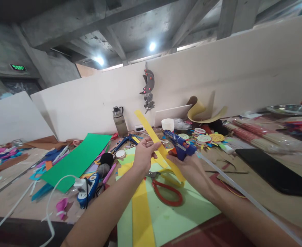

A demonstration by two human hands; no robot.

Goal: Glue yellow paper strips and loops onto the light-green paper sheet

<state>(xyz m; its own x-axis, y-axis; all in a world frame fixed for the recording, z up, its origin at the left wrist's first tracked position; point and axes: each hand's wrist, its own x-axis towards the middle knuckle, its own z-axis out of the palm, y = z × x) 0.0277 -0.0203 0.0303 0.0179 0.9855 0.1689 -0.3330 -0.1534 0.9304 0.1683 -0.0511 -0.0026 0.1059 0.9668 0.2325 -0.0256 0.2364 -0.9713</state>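
My left hand pinches a yellow strip of paper or felt between thumb and fingers. The strip slants from upper left down to the right, passing in front of my right hand's fingers. My right hand is closed around a blue hot glue gun, its front end pointing up and left. A long translucent glue stick trails from its back toward the lower right. Below my hands, scissors with red handles lie on light green sheets. A wider yellow strip also lies there.
Left are a green sheet, a blue power strip with a white cable, and colourful scraps. Behind stand a bottle and a white cup. Right are round badge-like pieces and a black flat slab. A moon-shaped ornament hangs on the white partition.
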